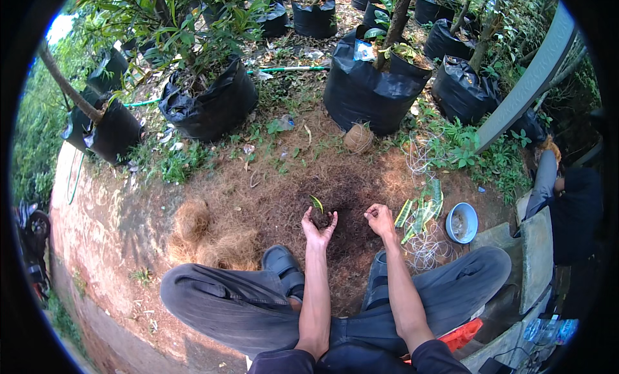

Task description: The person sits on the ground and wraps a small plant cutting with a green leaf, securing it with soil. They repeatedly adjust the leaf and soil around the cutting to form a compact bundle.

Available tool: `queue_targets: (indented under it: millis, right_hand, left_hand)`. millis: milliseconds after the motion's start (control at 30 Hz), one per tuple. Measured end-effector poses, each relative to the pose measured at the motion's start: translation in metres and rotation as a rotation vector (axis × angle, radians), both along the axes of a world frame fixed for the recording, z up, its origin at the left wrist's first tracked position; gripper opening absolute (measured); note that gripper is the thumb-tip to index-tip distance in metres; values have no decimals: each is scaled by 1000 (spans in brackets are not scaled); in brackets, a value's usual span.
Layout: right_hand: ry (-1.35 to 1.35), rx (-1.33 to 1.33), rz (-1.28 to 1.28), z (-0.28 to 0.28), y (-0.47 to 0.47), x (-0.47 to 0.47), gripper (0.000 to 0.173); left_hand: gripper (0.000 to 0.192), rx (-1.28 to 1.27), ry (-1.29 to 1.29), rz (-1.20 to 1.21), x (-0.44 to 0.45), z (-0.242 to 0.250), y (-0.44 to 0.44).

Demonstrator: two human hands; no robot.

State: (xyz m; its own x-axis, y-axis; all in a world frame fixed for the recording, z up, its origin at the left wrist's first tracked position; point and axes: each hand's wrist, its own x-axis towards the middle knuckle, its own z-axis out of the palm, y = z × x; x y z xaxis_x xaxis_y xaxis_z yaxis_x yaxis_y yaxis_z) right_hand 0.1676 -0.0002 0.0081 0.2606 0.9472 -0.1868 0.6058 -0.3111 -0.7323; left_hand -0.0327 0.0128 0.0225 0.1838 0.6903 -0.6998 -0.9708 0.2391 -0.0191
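My left hand (318, 229) cups a small dark clump of soil and fibre (321, 220). A green-and-yellow leaf cutting (316, 204) stands up out of the clump. To its right, my right hand (380, 219) is held over the dark soil (346, 238) with thumb and fingers curled together; whether something thin is pinched there is too small to tell. Close to that hand lie several cut variegated leaf pieces (420, 218). Tangled pale string (428, 250) is beside and below them.
A pile of brown coconut fibre (217, 243) lies left of my sandal (284, 270). At right stands a blue bowl (462, 222). A string-wrapped fibre ball (359, 138) rests against a black planter bag (372, 91). A slanted grey post (529, 76) and another person (578, 214) are at right.
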Motion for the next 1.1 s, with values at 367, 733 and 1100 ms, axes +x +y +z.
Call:
queue_targets:
  millis: [367,733,1100]
  right_hand:
    - [13,103,-67,-30,2,-19,7]
    - [-276,58,269,-50,-7,-24,23]
    - [-498,-86,353,-42,-12,-22,19]
  left_hand:
    - [27,-34,16,-18,1,-1,-1]
    - [26,16,13,16,-3,-5,-1]
    - [27,-42,19,10,-1,-6,0]
